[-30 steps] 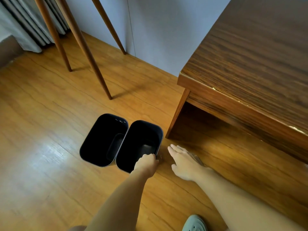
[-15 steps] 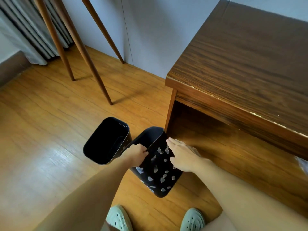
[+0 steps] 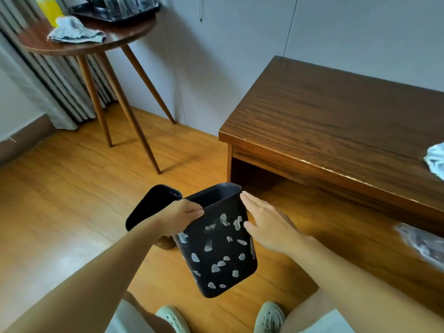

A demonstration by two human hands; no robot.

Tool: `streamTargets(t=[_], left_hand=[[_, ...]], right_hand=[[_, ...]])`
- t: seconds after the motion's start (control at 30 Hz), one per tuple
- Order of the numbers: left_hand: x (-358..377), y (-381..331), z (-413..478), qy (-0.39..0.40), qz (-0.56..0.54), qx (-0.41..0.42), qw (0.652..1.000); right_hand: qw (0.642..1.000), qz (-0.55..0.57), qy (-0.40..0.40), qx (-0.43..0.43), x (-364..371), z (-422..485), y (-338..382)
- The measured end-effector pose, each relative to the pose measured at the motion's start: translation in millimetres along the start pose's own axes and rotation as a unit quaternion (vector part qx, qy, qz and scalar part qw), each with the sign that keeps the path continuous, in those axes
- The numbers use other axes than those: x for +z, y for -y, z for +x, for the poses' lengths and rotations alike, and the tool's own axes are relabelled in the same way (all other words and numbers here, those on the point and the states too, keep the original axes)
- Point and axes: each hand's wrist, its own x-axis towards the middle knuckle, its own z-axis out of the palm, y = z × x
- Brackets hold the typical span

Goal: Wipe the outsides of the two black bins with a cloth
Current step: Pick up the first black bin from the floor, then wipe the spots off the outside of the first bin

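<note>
With only the left hand (image 3: 181,217) pinching the speckled bin's (image 3: 219,251) near rim and the right hand (image 3: 266,224) open flat beside it, the tilted bin could slip and knock the second bin (image 3: 149,207) at its left.

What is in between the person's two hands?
In the head view, the black plastic bin with pale speckles is between them: the left hand grips its rim, and the right hand lies flat against its side.

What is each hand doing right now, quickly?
Left hand: fingers curled over the rim of the speckled black bin, holding it.
Right hand: open, fingers straight against that bin's side.
</note>
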Motion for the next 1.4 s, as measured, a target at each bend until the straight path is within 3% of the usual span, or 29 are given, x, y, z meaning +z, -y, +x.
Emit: streamTargets(t=[0.1,0.17,0.27,0.37,0.43,0.53,0.7,0.8,0.9,1.03,1.13,1.23,1.4], left_hand=[[-8,-22,-15,0.000,0.000,0.018,1.000],[-10,-35,-23,-0.009,-0.008,0.026,1.000],[-13,-51,-30,-0.022,-0.032,0.036,0.999],[-14,-58,-32,-0.019,-0.045,0.037,0.998],[-13,-60,-32,-0.015,-0.045,0.046,0.998],[-14,-63,-36,-0.018,-0.038,0.049,0.998],[-18,-69,-49,-0.037,-0.036,0.045,0.998],[-23,-66,-59,-0.052,-0.051,0.039,0.997],[-28,-66,-69,-0.065,-0.074,0.025,0.995],[-29,-68,-80,-0.086,-0.130,0.006,0.988],[-27,-67,-87,-0.103,-0.165,-0.007,0.981],[-24,-66,-92,-0.118,-0.196,-0.016,0.973],[-22,-63,-98,-0.149,-0.240,-0.041,0.958]], right_hand=[[0.997,-0.001,-0.078,-0.005,-21,-21,2],[0.981,-0.019,-0.192,-0.024,-44,-36,-4],[0.891,-0.079,-0.445,-0.038,-93,-61,-33],[0.837,-0.113,-0.525,0.103,-149,-82,-82],[0.821,-0.122,-0.508,0.230,-177,-91,-123],[0.820,-0.118,-0.403,0.389,-203,-99,-176],[0.850,-0.011,-0.212,0.482,-202,-104,-217],[0.868,-0.042,-0.167,0.466,-183,-98,-219],[0.874,-0.100,-0.244,0.408,-171,-95,-208],[0.898,-0.081,-0.301,0.310,-156,-88,-179],[0.928,-0.077,-0.273,0.244,-142,-76,-157],[0.947,-0.142,-0.220,0.184,-130,-62,-138],[0.917,-0.234,-0.297,0.130,-112,-41,-128]])
